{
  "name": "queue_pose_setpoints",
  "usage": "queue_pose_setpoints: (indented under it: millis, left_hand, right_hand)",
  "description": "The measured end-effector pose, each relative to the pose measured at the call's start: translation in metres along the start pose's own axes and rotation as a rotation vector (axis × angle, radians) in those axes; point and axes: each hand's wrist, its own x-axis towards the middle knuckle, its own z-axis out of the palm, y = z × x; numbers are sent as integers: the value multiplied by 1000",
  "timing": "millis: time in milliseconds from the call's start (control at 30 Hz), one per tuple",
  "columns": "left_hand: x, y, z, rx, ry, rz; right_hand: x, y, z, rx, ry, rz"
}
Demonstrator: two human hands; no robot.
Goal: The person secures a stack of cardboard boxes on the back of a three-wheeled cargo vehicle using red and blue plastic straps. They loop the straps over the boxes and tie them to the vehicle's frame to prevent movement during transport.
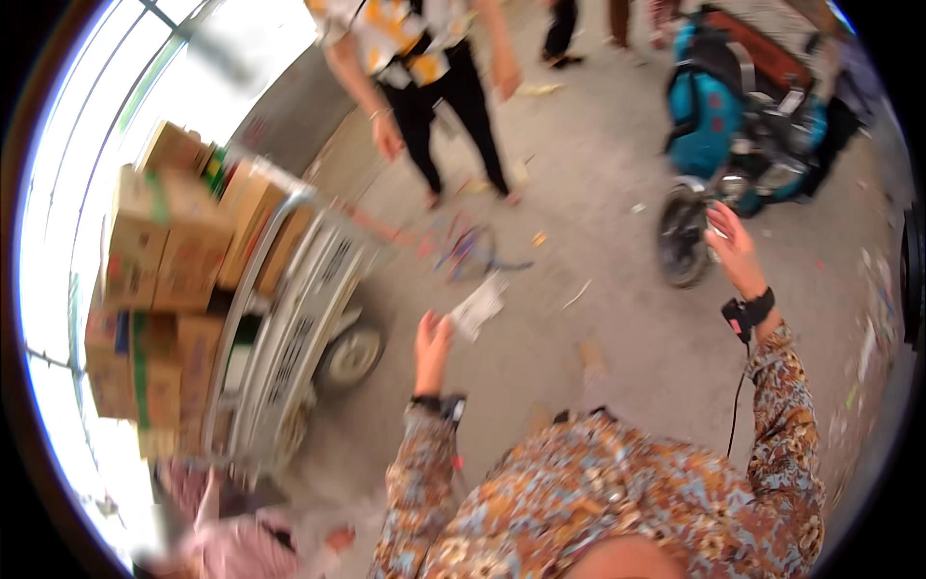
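Observation:
My left hand (432, 349) is raised at the middle of the view, its fingers closed at the near corner of a white paper sheet (478, 305) that sticks out to the right. Faint grey markings cover the sheet. Off to the right, my right hand (737, 253) is held up with bent fingers. A small pale thing shows at its fingertips, too blurred to name. Behind that hand stands the front wheel (681, 232) of a teal motorbike. Dark straps circle both wrists, and a black cable (737, 410) hangs from the right strap device.
At left, a cargo cart (307, 314) carries several stacked cardboard boxes (193, 253). A person (439, 106) in black trousers stands ahead; another in pink (236, 550) is at lower left. The teal motorbike (709, 125) stands far right. Tangled straps (468, 249) and litter lie on the concrete.

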Motion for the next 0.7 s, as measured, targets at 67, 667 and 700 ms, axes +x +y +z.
queue_pose_setpoints:
  millis: [67, 667, 700]
  left_hand:
    - [62, -10, 27, 60, 121, -61]
    - [639, 50, -225, -81, 413, -316]
    - [630, 27, -228, -96, 418, -341]
  right_hand:
    - [47, 58, 40, 47, -109, 87]
    - [604, 115, 683, 93, -806, 334]
    - [601, 122, 697, 84, -816, 320]
